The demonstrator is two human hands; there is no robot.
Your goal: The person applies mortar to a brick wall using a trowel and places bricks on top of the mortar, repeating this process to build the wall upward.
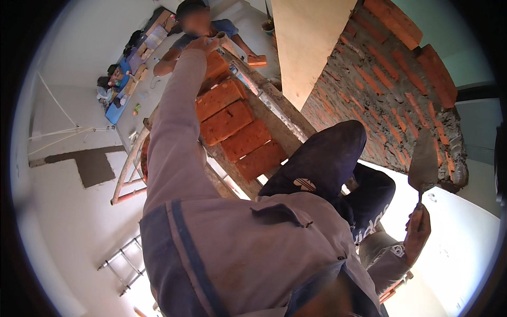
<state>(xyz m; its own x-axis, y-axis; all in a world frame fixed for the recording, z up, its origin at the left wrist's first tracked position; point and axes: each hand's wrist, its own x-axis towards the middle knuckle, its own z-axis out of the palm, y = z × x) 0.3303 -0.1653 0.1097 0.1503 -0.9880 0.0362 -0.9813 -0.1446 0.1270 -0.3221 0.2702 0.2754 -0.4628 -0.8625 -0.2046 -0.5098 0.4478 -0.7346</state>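
My right hand (418, 232) is closed round the handle of a trowel (424, 161), whose mortar-grey blade points upward beside the brick wall (388, 79). My left arm stretches far forward across the scaffold. At its end my left hand (205, 44) is at the far end of a row of red bricks, close to a co-worker. One brick (214, 67) lies just by that hand; the fingers are too small to tell whether they grip it. Several more bricks (227, 122) lie side by side on the planks, nearer to me.
The co-worker (224, 29) stands beyond the scaffold with a brick (257, 61) at one hand. A wooden plank (296, 124) runs along the scaffold. A pale board (306, 42) leans by the wall. A bucket (377, 247) with mortar on its rim is near my right forearm.
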